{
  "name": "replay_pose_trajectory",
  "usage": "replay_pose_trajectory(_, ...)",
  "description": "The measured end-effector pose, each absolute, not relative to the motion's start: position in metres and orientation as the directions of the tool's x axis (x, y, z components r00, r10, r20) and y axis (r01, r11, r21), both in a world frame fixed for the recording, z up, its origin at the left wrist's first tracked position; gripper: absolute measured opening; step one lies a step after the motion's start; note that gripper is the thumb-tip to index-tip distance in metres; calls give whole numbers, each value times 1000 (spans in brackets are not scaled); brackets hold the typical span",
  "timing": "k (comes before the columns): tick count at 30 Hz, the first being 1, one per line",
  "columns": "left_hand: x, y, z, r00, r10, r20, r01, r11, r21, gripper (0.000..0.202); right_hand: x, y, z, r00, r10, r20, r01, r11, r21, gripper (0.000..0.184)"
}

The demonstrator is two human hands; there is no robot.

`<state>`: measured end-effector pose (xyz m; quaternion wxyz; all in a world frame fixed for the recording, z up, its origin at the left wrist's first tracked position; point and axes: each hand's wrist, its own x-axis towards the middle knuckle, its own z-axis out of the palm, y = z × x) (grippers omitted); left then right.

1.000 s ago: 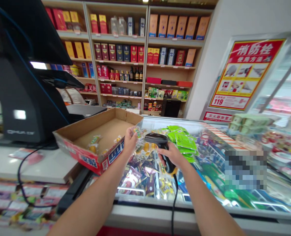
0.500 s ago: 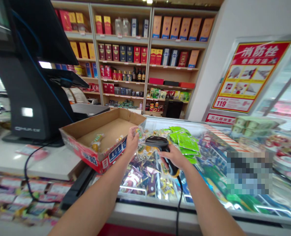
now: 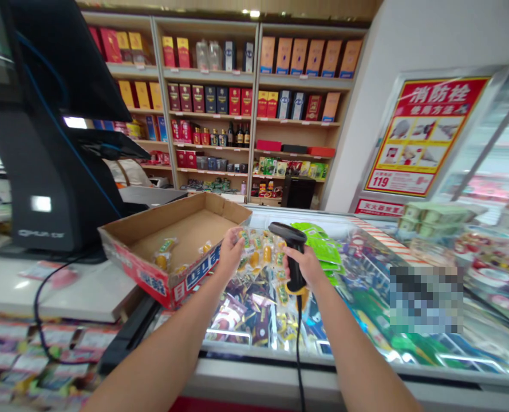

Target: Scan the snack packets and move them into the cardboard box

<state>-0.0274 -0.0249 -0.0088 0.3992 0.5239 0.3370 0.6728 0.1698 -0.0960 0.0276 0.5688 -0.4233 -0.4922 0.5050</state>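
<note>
L hand (image 3: 232,250), mid-frame just left of ctr, is pinching a clear-wrapped packet (image 3: 244,237) w/ fingertips; which fingers bear on it is hard to tell. R hand (image 3: 304,264), just right of ctr, is wrapped round the grip of a scanner (image 3: 286,232), its head up & nose toward the left of the frame. Scanner's cord (image 3: 299,349) drops to the bottom edge.

Below & btwn the hands, more yellow packets (image 3: 254,258) lie on the freezer's glass (image 3: 352,309); green bags (image 3: 325,249) sit just right of the scanner. Box (image 3: 194,226), left of ctr, holds a few packets too, its near corner jutting past the white tabletop (image 3: 78,294).

Risks, as judged: film looks slick, so a loose pinch may let the held packet slip onto the pile & get mixed up w/ lookalikes. Crinkled, shiny wrap could throw glare back at the scanner, or the fingers may cover part of the label. Other packets so close to the nose might get picked up instead. Cord could snag at the freezer edge if the R hand reaches far. An elbow bump might shift the box, esp. at that jutting corner.
</note>
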Motion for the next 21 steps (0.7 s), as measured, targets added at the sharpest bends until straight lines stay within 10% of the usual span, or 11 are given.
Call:
replay_pose_trajectory(9, 38, -20, 24, 67, 952, 297, -227, -275, 934, 47, 186, -83, 38, 475, 869, 141, -446, 376, -812, 34)
replay_pose_trajectory(14, 70, -11, 31, 112, 970, 216, 139, -230, 963, 51, 186, -86, 41, 511, 847, 146, -454, 411, -791, 33)
replay_pose_trajectory(21, 22, -4, 83, 208, 895, 395, 562, -440, 701, 11, 182, -88, 39, 475, 861, 181, -434, 408, -803, 32)
